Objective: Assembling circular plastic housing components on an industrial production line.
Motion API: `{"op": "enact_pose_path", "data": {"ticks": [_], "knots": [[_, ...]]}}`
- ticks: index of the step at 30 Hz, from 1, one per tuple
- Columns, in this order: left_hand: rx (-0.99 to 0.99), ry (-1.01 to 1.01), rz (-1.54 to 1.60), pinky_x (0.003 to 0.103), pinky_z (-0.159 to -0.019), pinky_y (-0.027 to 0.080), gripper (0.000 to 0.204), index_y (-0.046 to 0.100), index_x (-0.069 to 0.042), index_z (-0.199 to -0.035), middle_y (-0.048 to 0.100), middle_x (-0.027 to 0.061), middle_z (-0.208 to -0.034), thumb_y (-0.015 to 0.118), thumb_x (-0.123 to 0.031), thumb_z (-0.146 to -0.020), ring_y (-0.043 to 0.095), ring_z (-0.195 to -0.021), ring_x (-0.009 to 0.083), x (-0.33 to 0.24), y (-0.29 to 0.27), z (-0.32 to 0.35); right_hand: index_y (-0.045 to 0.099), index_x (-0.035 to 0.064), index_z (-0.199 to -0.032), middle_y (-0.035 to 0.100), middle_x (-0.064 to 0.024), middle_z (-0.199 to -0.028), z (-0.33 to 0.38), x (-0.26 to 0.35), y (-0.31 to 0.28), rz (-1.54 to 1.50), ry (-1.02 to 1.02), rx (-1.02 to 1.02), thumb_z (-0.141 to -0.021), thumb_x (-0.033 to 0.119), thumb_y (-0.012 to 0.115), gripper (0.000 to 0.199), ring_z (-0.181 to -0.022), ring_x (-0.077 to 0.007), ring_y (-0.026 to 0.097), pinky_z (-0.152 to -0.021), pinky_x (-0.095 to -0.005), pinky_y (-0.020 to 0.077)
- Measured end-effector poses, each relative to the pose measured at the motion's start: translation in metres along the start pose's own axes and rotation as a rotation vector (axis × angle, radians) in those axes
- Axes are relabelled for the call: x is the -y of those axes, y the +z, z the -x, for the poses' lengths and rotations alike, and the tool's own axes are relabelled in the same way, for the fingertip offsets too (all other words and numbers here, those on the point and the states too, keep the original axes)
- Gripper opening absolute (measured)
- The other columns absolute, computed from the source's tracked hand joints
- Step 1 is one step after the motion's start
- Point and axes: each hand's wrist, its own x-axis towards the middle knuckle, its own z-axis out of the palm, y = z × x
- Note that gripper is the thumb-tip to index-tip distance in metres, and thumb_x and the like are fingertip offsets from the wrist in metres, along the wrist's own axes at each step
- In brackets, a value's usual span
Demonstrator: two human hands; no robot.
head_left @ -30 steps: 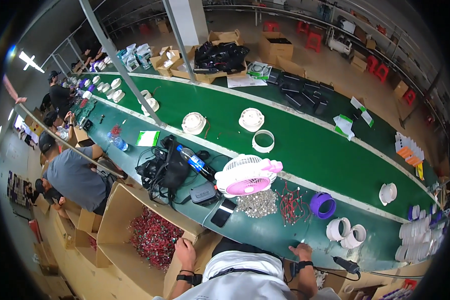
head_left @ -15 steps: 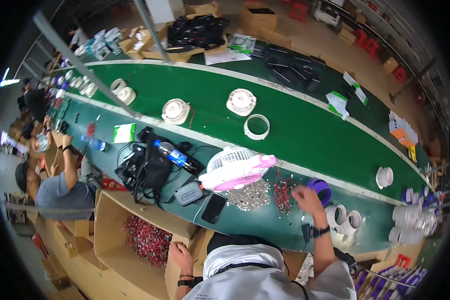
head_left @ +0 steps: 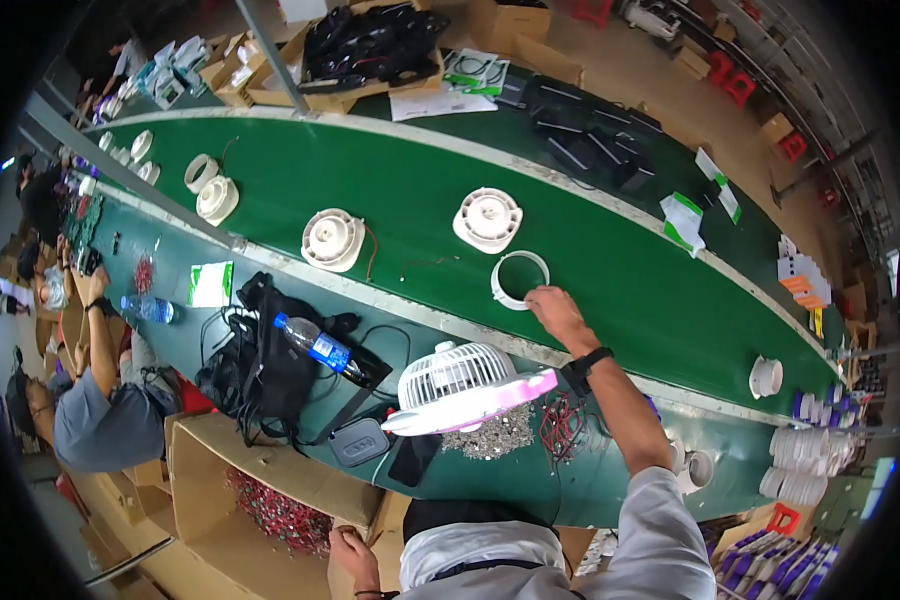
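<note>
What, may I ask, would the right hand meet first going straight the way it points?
The right hand would probably meet the white ring first; it appears at the ring's rim, though contact is unclear.

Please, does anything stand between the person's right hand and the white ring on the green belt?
Nothing visible does: the right hand is already at the lower right edge of the white ring; a firm grip is unclear.
</note>
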Motion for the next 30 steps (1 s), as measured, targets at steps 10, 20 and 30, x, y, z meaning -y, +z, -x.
{"op": "enact_pose_path", "data": {"ticks": [10, 20, 30], "knots": [[0.031, -0.021, -0.108, 0.044, -0.074, 0.044, 0.020, 0.051, 0.001, -0.094, 0.055, 0.0193, -0.087, 0.039, -0.014, -0.099, 0.054, -0.080, 0.0357, 0.004, -0.004, -0.003, 0.071, 0.0009, -0.094, 0.070, -0.0150, -0.091, -0.054, 0.068, -0.073, -0.128, -0.193, -0.333, -0.090, 0.011, 0.068, 0.011, -0.085, -0.0344, 0.067, -0.075, -0.0413, 0.0540], [0.048, -0.105, -0.038, 0.043, -0.073, 0.043, 0.021, 0.049, 0.002, -0.093, 0.053, 0.0196, -0.086, 0.038, -0.015, -0.097, 0.052, -0.078, 0.0352, -0.016, -0.001, -0.005, 0.070, 0.0045, -0.094, 0.068, -0.0141, -0.094, -0.119, 0.020, -0.043, -0.046, -0.208, -0.427, -0.090, 0.012, 0.066, 0.010, -0.087, -0.0357, 0.064, -0.077, -0.0443, 0.0533], [0.037, -0.102, -0.083, 0.044, -0.074, 0.042, 0.021, 0.049, 0.002, -0.092, 0.052, 0.0215, -0.086, 0.037, -0.015, -0.098, 0.051, -0.080, 0.0379, -0.022, -0.003, -0.007, 0.071, 0.0051, -0.095, 0.070, -0.0153, -0.096, -0.122, -0.001, -0.040, -0.103, -0.055, -0.268, -0.091, 0.020, 0.067, 0.016, -0.090, -0.0369, 0.066, -0.078, -0.0442, 0.0535]]}}
